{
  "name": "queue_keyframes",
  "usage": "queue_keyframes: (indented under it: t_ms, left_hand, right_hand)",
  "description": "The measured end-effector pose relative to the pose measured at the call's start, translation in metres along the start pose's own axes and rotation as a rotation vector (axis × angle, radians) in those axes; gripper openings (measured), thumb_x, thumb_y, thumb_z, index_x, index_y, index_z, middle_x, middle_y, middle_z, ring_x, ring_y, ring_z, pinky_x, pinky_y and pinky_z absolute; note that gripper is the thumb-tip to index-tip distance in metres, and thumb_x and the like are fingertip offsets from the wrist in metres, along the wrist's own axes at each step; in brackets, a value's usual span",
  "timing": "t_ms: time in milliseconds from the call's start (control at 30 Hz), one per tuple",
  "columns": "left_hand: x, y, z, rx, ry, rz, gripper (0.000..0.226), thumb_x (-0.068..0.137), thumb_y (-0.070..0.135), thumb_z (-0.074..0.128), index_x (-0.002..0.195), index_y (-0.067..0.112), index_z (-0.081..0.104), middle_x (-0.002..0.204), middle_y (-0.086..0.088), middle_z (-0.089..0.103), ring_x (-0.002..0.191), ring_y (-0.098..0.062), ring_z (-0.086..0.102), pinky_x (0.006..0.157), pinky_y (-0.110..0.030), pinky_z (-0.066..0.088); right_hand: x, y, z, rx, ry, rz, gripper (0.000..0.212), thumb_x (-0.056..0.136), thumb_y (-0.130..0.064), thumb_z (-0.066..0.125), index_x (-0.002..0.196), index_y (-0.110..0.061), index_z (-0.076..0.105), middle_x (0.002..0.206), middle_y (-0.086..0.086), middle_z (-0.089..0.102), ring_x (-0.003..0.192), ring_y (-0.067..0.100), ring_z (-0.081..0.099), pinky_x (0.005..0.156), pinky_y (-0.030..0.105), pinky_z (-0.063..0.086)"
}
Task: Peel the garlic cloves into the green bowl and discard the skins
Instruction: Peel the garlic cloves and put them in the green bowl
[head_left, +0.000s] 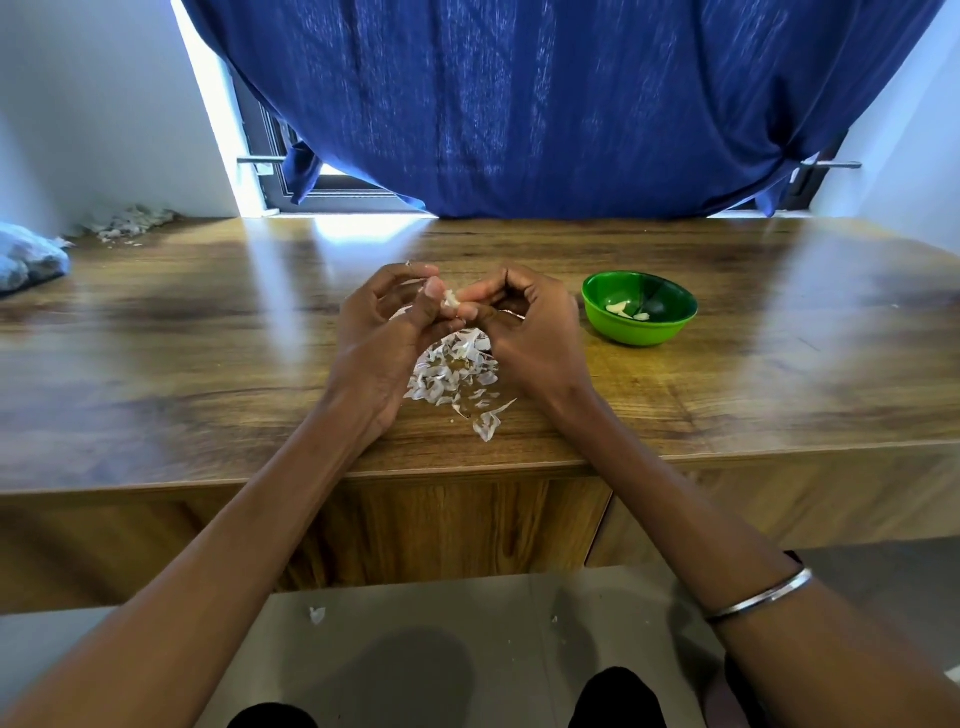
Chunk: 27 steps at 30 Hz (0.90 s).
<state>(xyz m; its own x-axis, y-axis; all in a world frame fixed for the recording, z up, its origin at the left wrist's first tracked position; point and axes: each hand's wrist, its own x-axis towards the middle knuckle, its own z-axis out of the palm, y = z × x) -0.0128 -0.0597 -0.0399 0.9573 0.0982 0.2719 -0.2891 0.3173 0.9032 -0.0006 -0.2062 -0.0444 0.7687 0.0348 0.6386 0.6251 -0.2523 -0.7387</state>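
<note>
Left hand (382, 332) and right hand (524, 325), fingers curled, together pinch one garlic clove (451, 300).

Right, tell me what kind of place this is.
Probably a room in a home, not clearly a kitchen. A wooden table stands against a window hung with a blue curtain, and someone sits there peeling a garlic clove beside a green bowl.
</note>
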Motion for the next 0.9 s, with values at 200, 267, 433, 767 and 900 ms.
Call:
queue_keyframes:
  t_ms: [200,267,433,767,900]
  left_hand:
    - [-0.0023,-0.0043,-0.0005,0.249,0.038,0.152,0.017,0.089,-0.005,0.071,0.093,0.010,0.075,0.086,-0.004,0.076,0.072,-0.018,0.072,0.072,-0.031,0.061]
    - [-0.0029,-0.0036,-0.0001,0.266,0.043,0.173,0.015,0.087,-0.005,0.074,0.091,0.009,0.075,0.085,-0.005,0.077,0.073,-0.020,0.074,0.071,-0.031,0.062]
    - [-0.0044,-0.0022,0.0014,0.320,0.069,0.245,0.015,0.083,-0.001,0.079,0.089,0.012,0.076,0.088,-0.006,0.077,0.070,-0.019,0.074,0.062,-0.027,0.059]
    - [-0.0054,0.0002,0.0006,0.450,0.049,0.337,0.011,0.085,0.002,0.079,0.092,0.008,0.072,0.099,-0.009,0.067,0.062,-0.023,0.070,0.043,-0.032,0.053]
    - [-0.0059,0.0015,0.0011,0.512,0.086,0.394,0.014,0.084,0.002,0.079,0.089,0.013,0.073,0.103,-0.011,0.062,0.064,-0.021,0.072,0.041,-0.031,0.053]
  right_hand:
    - [-0.0003,0.0002,-0.0023,-0.006,0.024,0.002,0.017,0.081,0.006,0.077,0.085,-0.007,0.067,0.083,0.000,0.071,0.079,0.008,0.069,0.075,0.019,0.056]
    - [-0.0003,0.0000,-0.0028,0.006,0.032,0.011,0.019,0.080,0.005,0.078,0.087,-0.007,0.066,0.085,0.001,0.071,0.081,0.009,0.069,0.074,0.020,0.057]
    - [0.0005,-0.0021,-0.0041,0.062,0.040,0.052,0.026,0.081,0.002,0.079,0.099,-0.009,0.065,0.089,0.002,0.073,0.085,0.010,0.072,0.074,0.021,0.059]
    - [0.0013,-0.0027,-0.0062,0.078,0.004,0.046,0.031,0.080,0.006,0.078,0.105,-0.013,0.072,0.091,0.000,0.074,0.085,0.011,0.071,0.072,0.018,0.057]
    - [0.0000,-0.0044,-0.0063,0.060,-0.035,0.042,0.025,0.082,0.006,0.076,0.101,-0.011,0.076,0.091,-0.008,0.075,0.083,0.002,0.070,0.072,0.016,0.056]
